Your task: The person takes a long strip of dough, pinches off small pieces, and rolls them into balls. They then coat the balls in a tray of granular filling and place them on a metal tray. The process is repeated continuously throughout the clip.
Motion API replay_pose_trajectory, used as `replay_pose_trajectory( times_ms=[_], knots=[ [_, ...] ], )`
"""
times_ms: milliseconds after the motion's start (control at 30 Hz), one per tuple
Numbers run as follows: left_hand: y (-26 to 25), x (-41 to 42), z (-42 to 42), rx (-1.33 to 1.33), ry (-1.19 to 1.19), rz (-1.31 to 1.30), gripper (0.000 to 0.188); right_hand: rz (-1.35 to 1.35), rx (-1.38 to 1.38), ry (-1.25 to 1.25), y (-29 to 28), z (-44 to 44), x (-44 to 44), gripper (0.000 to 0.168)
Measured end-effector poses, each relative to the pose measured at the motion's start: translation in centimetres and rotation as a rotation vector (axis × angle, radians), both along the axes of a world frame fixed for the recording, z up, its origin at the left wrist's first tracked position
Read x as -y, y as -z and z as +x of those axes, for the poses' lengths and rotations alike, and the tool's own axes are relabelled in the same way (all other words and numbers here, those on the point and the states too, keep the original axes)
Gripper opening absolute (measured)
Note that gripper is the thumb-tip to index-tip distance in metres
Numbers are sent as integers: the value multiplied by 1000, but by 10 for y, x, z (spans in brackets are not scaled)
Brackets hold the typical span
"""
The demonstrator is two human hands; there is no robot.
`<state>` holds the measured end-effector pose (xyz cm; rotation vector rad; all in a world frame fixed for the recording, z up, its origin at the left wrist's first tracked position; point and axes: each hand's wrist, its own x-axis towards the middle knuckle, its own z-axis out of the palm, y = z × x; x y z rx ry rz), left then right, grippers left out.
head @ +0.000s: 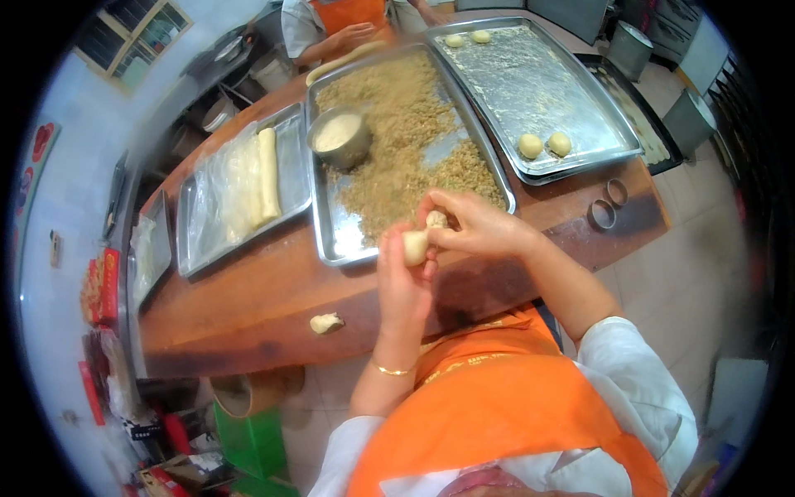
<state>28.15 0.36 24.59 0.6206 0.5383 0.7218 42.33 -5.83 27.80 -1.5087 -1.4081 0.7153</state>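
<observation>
My left hand cups a pale dough ball above the table's near edge. Against its upper right side, my right hand pinches a small knob of dough between thumb and forefinger. Whether that knob is still joined to the ball cannot be seen. Just beyond both hands lies a metal tray spread with crumbly brown filling. A metal bowl of pale powder or crumbs sits in it. A loose dough piece rests on the wooden table to the left.
At left, a tray holds dough rolls partly under plastic film. Several dough balls sit on a floured tray at right. Two metal rings lie near the right corner. Across the table stands another person in an orange apron.
</observation>
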Motion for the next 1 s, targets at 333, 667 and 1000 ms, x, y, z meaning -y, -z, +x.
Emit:
replay_pose_trajectory(
  times_ms=[333, 667, 1000],
  knots=[
    [2, -3, -15, 151, 120, 56, 37, 58, 123, -35, -3, 3, -3, 17],
    [9, -8, -29, 80, 288, 214, 45, 63, 160, -94, -10, 2, -2, 16],
    [9, -1, -30, -84, 188, 318, 39, 60, 198, -159, -27, -2, 4, 16]
  ],
)
